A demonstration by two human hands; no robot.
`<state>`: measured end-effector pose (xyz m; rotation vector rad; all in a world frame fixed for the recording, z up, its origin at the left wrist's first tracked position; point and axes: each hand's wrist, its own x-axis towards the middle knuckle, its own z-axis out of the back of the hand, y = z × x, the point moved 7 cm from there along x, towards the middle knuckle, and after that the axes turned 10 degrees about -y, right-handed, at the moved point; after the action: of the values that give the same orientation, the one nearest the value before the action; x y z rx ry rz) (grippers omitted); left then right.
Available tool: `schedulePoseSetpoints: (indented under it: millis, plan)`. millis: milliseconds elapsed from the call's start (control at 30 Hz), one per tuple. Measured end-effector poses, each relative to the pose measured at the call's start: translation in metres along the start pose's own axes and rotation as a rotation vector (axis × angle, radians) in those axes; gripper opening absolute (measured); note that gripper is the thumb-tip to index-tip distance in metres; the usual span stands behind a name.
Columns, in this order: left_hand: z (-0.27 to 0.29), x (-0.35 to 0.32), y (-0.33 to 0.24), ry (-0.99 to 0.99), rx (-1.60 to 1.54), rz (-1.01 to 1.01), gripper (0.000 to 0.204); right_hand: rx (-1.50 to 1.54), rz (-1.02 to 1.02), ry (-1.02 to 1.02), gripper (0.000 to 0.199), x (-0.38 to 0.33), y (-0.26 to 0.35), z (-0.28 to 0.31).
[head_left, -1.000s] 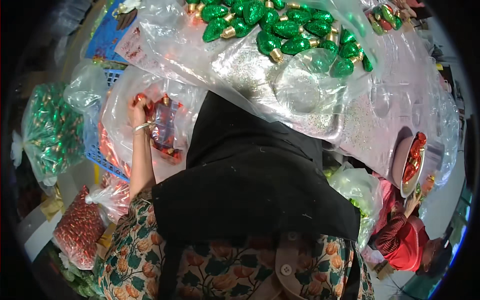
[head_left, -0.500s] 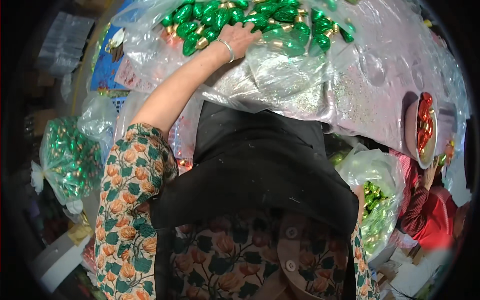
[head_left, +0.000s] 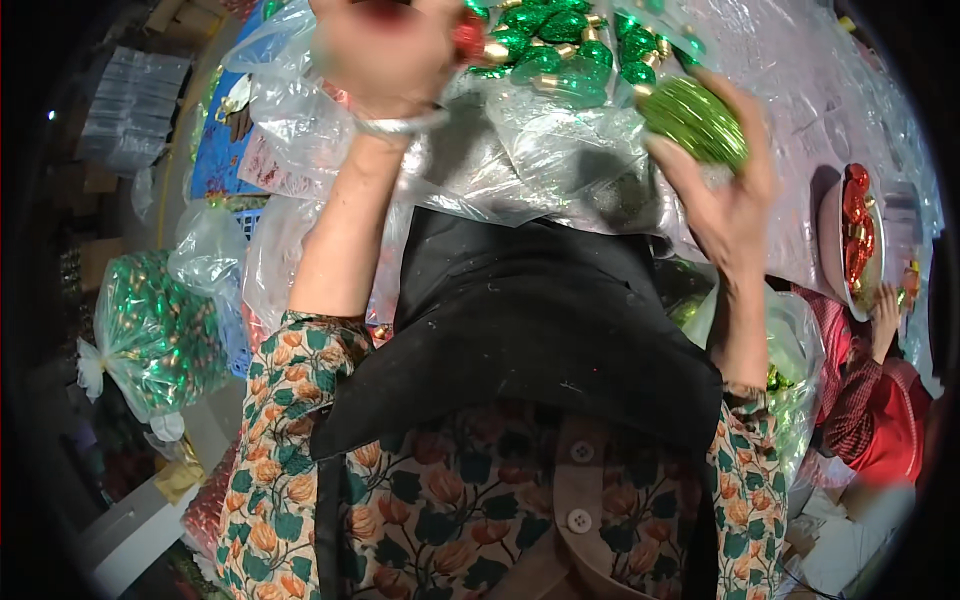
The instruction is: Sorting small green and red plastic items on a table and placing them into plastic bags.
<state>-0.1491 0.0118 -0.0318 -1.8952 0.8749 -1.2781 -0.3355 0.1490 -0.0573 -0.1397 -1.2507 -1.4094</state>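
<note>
lime-green foil bulb ornament [head_left: 695,122] clamped between thumb and fingers of right hand [head_left: 738,205], over the plastic-covered table [head_left: 790,170]. hands well apart.

progress, my read: tied clear bag [head_left: 160,335] of green-and-gold ornaments at left looks finished; green glitter bulbs [head_left: 562,27] on the far side lie loose, so that lot looks open. can't count either.

unclear: left hand [head_left: 380,65] blurred, cut off at the far edge; red bulb [head_left: 467,38] beside it, can't tell if gripped. loose pile also runs out of view.
</note>
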Motion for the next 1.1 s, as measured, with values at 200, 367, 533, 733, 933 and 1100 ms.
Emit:
schedulePoseSetpoints:
  millis: [200, 367, 533, 733, 933, 1100]
  plan:
    - [-0.024, -0.053, 0.029, 0.637, 0.051, -0.617, 0.039, -0.062, 0.010, 0.282, 0.041, -0.009, -0.011, -0.046]
    - [-0.022, -0.079, 0.075, 1.171, 0.392, -0.407, 0.043, -0.204, 0.271, 0.394, 0.028, -0.033, -0.011, -0.049]
    - [0.008, -0.073, 0.030, 0.906, 0.555, -0.896, 0.029, -0.203, 0.261, 0.437, 0.019, -0.040, -0.021, -0.044]
    - [0.042, -0.074, 0.084, 1.172, 0.482, -0.447, 0.017, -0.148, 0.241, 0.538, 0.019, -0.030, -0.016, -0.046]
    - [0.036, -0.078, 0.049, 1.184, 0.442, -0.443, 0.014, -0.040, 0.235, 0.740, 0.020, 0.009, 0.007, -0.075]
    - [0.037, -0.083, 0.060, 1.170, 0.381, -0.466, 0.010, 0.046, 0.449, 0.999, 0.022, 0.009, 0.005, -0.123]
